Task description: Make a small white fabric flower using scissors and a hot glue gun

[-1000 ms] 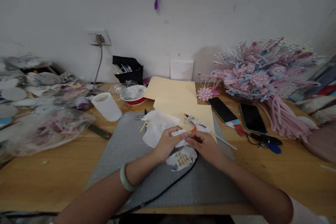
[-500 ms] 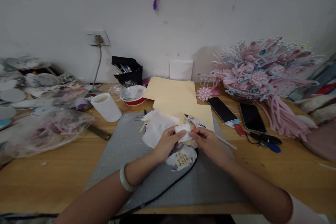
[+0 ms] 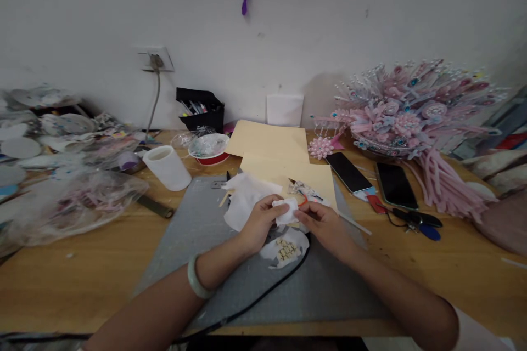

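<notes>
A small white piece of cloth or tissue (image 3: 287, 211) is held up over the grey cutting mat (image 3: 177, 252). My left hand (image 3: 263, 222) is closed on its left side, thumb across the front. At the right edge, my right hand (image 3: 323, 224) pinches it with thumb and finger. An orange loop (image 3: 303, 201) shows just behind the right fingertips; what it belongs to is hidden. Below the hands lies a white scrap with gold ring-like pieces (image 3: 287, 249). A larger crumpled white cloth (image 3: 247, 200) rests beyond my left hand.
Cream sheets (image 3: 272, 142) lie behind the mat. Two phones (image 3: 349, 171) and keys (image 3: 420, 222) are on the right, before a pink beaded headdress (image 3: 403, 115). At left are a white roll (image 3: 167, 168) and a plastic bag (image 3: 82, 203). A black cord (image 3: 263, 296) crosses the mat.
The white piece has turned slightly and looks more bunched between my fingers. Both hands have stayed in nearly the same place.
</notes>
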`<state>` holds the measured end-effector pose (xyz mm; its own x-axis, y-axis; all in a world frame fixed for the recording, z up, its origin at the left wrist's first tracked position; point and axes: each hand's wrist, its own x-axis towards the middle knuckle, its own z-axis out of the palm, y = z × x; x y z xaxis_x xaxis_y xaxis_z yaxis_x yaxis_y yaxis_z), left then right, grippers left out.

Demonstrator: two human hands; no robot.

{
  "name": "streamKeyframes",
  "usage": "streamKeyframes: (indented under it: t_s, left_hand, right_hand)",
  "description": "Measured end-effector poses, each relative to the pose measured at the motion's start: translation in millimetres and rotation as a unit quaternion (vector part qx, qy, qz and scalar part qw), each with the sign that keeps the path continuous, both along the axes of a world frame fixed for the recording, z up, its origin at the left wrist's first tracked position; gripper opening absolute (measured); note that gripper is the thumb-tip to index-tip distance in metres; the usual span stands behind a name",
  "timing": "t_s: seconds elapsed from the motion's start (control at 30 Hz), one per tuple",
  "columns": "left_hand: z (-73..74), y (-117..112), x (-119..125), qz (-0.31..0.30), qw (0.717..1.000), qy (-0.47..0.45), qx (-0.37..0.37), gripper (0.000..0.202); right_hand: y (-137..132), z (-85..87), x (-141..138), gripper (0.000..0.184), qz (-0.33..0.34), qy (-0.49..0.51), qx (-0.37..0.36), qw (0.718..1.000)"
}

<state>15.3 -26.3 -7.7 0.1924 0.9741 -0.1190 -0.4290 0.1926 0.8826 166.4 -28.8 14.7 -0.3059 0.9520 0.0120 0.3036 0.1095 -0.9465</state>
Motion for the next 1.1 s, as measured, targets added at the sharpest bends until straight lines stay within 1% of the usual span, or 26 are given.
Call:
streamKeyframes:
  t_s: [0.23,0.4,0.63,0.83,0.93,1.1]
  left_hand:
    - [1.2,-1.2,-0.7,0.008,0.997,0.065,0.044,0.022]
    - [2.1,-1.0,-1.0,0.002,0.996,0.085,0.042,0.025]
    - [-3.1,-0.7,-1.4,-0.001,0.998,0.060,0.025,0.020]
    - [0.5,-0.3,-1.3,-0.019,0.999,0.039,0.001,0.024]
    - [1.9,0.3,-1.0,-0.022,0.999,0.028,-0.009,0.025]
    - [1.9,1.2,-1.3,-0.026,0.999,0.029,-0.005,0.025]
  right_hand:
    - [0.2,-0.4,0.8,0.024,0.002,0.014,-0.005,1.000]
    - [0.2,-0.2,-0.1,0.024,-0.004,0.013,0.000,1.000]
    - [-0.2,2.1,0.0,0.024,-0.004,0.015,-0.003,1.000]
    - [0.1,1.2,0.0,0.024,0.001,0.013,0.005,1.000]
    - [-0.3,3.0,-0.1,0.024,-0.002,0.019,-0.006,1.000]
    - [0.3,5.7,0.0,0.024,-0.011,0.033,-0.024,0.999]
